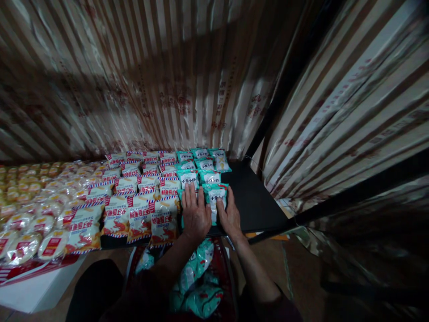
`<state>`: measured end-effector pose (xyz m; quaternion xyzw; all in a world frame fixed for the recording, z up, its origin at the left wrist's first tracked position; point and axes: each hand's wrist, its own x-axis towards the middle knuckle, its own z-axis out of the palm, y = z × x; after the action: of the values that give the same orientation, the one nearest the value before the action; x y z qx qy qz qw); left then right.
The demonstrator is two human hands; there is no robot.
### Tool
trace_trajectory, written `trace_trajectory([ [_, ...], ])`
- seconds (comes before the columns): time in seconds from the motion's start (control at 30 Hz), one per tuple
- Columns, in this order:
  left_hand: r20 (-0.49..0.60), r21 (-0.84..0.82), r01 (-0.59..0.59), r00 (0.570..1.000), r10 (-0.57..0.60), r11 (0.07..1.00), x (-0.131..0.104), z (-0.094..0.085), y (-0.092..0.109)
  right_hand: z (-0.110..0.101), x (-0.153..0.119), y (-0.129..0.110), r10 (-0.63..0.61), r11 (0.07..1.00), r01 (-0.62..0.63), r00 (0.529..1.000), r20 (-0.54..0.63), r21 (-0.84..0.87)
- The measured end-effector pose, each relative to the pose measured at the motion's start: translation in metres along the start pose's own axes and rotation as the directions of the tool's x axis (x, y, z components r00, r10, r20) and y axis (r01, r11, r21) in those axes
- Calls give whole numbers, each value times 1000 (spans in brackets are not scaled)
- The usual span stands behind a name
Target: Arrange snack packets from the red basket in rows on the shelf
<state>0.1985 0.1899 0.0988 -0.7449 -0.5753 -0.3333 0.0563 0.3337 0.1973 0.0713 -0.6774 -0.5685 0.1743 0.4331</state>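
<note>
Green snack packets (pixel 188 178) stand in two columns on a black shelf (pixel 258 197). My left hand (pixel 196 213) lies with fingers spread over the front packet of the left column, covering most of it. My right hand (pixel 230 214) rests along the right side of the front green packet (pixel 214 197) of the right column, its fingers stretched out and pointing away from me. The left thumb reaches that packet's left edge. Left of the green packets are rows of white and orange snack packets (pixel 164 221).
A red container (pixel 229 268) holding more green packets (pixel 203 297) is below the shelf edge. Round wrapped snacks (pixel 23 248) fill the left side. Striped sheeting (pixel 187 89) hangs behind, and a dark frame bar (pixel 321 208) runs along the right.
</note>
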Motion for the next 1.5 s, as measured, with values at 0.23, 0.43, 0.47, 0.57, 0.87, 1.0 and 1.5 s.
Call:
trace_trajectory([
  [0.23,16,29,-50,999,50,998,12,-7,1,-7,7,-7,85,995,-85,996,12,42],
  [0.43,55,49,-54,997,51,997,31,-2,-5,-10,10,-1,67,994,-71,997,47,83],
  [0.47,66,57,-49,997,45,997,35,-2,-6,-10,11,0,64,994,-68,997,48,85],
  [0.57,117,72,-35,993,27,997,48,-2,-6,-11,12,1,59,995,-63,997,54,82],
  [0.87,233,155,266,926,-297,952,100,-4,-26,-11,17,10,28,990,-34,999,41,139],
  [1.0,302,148,337,880,-366,930,118,5,-37,-12,25,9,23,987,-29,999,45,155],
  [1.5,188,113,222,952,-240,969,116,24,-37,-9,46,5,-12,980,-1,998,64,200],
])
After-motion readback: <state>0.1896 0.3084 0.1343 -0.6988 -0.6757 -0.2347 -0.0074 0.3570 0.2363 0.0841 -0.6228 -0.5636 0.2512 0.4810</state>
